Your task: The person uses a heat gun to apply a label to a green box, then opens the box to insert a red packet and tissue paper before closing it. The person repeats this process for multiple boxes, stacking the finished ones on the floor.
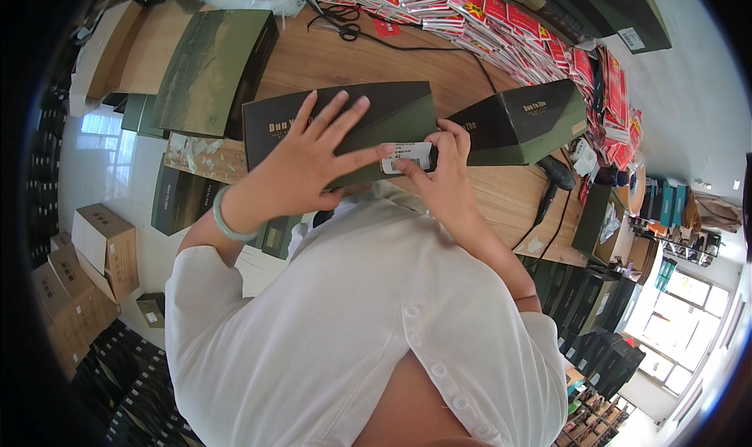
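Head view, going left to right: brown cartons (110,243) down on the floor, then a big green box (207,75) on the left side of the table (313,63). Next, the left hand (309,153), fingers spread wide over a long dark box (403,110) at the near edge of the table, with nothing in its grip. Near that box's right end, a white label (407,153), already on and mostly flat by the look of it, with one left fingertip at its left part. Low on the label, the thumb of the right hand (450,161), other fingers bent round the box's corner, holding on. So, label in place, pressing maybe not finished; can't tell about the bits under the fingers. Farther right, a second dark box (540,118), closed by the look of it, with a small tan sticker (578,126). Past that, a black tool (558,174), and above it, red packets (533,52) in a long messy heap
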Tool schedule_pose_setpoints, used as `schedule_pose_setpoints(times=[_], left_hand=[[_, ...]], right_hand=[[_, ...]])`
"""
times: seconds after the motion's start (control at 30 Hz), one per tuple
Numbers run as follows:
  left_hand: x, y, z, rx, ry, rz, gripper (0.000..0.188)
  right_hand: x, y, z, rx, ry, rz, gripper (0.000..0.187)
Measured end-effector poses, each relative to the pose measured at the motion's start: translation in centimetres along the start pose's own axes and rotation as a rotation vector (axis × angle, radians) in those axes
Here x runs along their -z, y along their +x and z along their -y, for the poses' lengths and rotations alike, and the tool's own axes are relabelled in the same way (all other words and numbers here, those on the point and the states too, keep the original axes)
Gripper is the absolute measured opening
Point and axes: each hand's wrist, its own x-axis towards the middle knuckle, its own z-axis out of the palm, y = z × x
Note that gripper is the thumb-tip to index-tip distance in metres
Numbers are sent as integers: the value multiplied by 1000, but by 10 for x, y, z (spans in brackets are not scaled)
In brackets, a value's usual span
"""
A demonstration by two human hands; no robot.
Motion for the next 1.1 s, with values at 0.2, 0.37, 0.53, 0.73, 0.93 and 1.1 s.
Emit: schedule_pose_setpoints(times=[0.2, 0.37, 0.53, 0.73, 0.93, 1.1], left_hand=[[-24, 2, -25, 49, 147, -45, 80], [-33, -1, -18, -8, 204, -145, 81], [-29, 5, -27, 121, 223, -74, 84], [-29, 8, -25, 150, 263, -71, 80], [-26, 1, -23, 26, 214, -126, 68], [-26, -2, -18, -4, 168, -133, 59]], right_hand=[[8, 4, -8, -21, 27, 10, 23], [18, 10, 7, -137, -13, 105, 32], [23, 14, 16, -134, -86, 144, 38], [26, 21, 36, -176, -163, 143, 45], [33, 29, 49, -275, -230, 231, 52], [38, -3, 39, -116, -212, 216, 67]])
